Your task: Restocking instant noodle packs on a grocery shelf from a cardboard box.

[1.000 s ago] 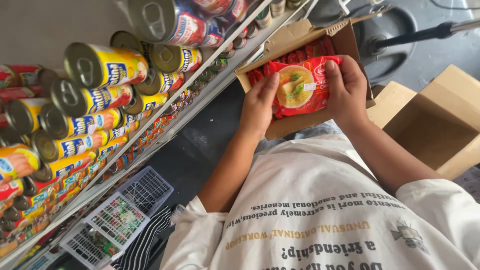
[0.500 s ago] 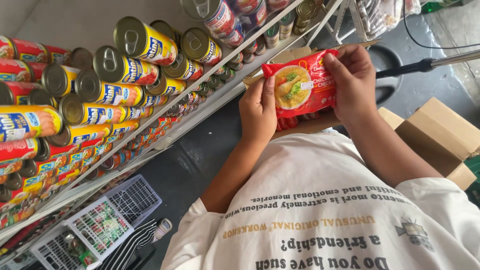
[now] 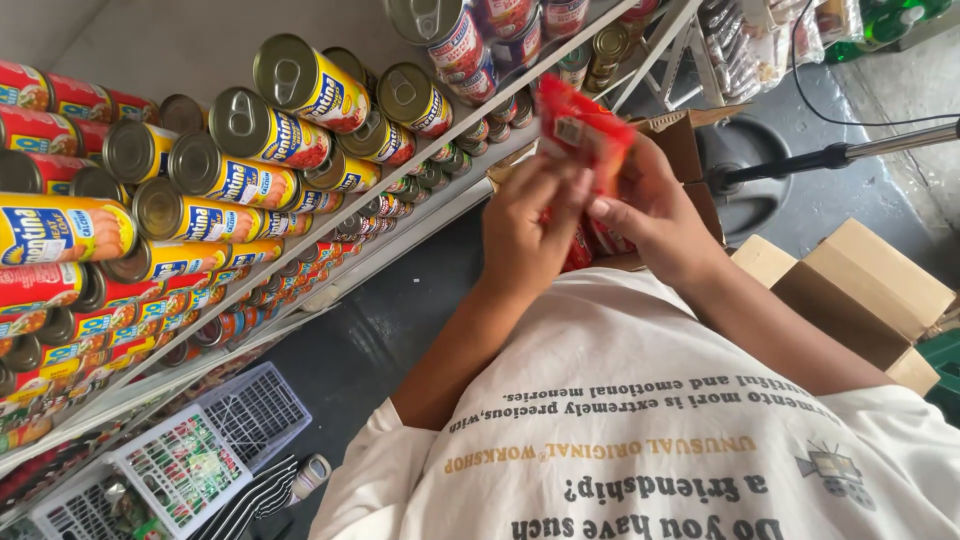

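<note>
Both hands hold a red packet [image 3: 578, 130] just above the open cardboard box [image 3: 680, 140], at about one o'clock from the chest. The left hand [image 3: 530, 235] pinches its lower edge; the right hand [image 3: 650, 215] grips the side — fingers closed on the wrapper. Best to keep the packet flat and squared, clear of the canned goods [image 3: 270, 130] at ten o'clock.

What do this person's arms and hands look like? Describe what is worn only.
Both hands, left and right, are bare: no gloves, and no rings or watch visible. Forearms are uncovered. Short white T-shirt sleeves end near the elbows; the shirt carries dark and tan lettering.
</note>
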